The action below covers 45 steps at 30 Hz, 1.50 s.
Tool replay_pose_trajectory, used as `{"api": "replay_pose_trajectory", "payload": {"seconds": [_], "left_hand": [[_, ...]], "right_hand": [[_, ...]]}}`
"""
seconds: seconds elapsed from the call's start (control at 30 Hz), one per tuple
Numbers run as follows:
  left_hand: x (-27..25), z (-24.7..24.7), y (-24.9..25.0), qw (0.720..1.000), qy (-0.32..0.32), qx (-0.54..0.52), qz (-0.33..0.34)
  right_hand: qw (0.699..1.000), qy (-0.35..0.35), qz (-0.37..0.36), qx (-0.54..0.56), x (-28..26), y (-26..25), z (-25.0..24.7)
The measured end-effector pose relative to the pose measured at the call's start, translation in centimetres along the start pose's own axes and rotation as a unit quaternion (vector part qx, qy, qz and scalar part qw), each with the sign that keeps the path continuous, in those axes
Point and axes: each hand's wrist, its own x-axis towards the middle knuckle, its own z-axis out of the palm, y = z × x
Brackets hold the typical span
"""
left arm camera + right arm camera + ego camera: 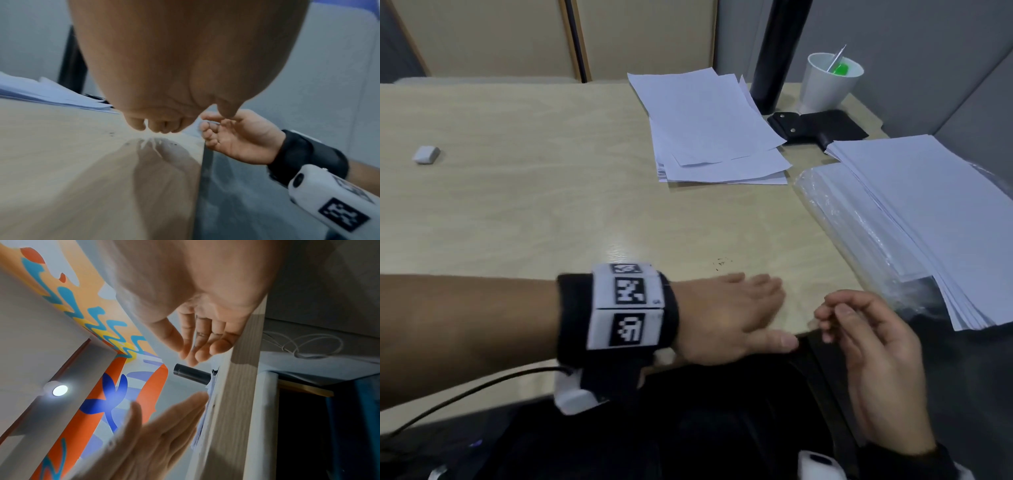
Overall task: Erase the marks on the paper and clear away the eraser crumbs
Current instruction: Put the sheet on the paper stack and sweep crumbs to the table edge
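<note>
My left hand (756, 308) lies flat on the wooden table (551, 205) near its front edge, fingers straight and together, fingertips (156, 128) touching the surface. Dark eraser crumbs (722, 263) are scattered just beyond those fingers, and the left wrist view shows the crumbs (112, 134) close to the fingertips. My right hand (859, 329) hovers palm up, loosely cupped, right at the table's edge, and holds nothing. A white eraser (426, 155) lies alone at the far left of the table.
A loose pile of white sheets (709, 126) sits at the back centre, and a thicker stack (914, 212) on clear plastic wrap fills the right side. Behind them are a black pouch (822, 125), a white cup (828, 80) and a black post (780, 51).
</note>
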Motion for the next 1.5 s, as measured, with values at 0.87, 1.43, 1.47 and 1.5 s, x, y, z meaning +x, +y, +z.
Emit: {"api": "replay_pose_trajectory", "payload": {"seconds": [0.87, 1.43, 1.47, 1.5], "left_hand": [[1.5, 5.0, 6.2, 0.953, 0.224, -0.151, -0.139], [-0.9, 5.5, 3.3, 0.934, 0.282, -0.185, -0.117], [-1.9, 5.9, 2.9, 0.920, 0.316, -0.181, -0.148], [-3.0, 6.2, 2.6, 0.909, 0.332, -0.174, -0.184]], "right_hand": [[0.998, 0.014, 0.016, -0.055, -1.2, 0.2, -4.4], [0.994, -0.026, 0.045, -0.093, -2.9, 1.0, -5.2], [0.994, -0.025, 0.045, -0.094, -2.9, 1.0, -5.2], [0.994, -0.023, 0.047, -0.092, -2.9, 1.1, -5.2]]}}
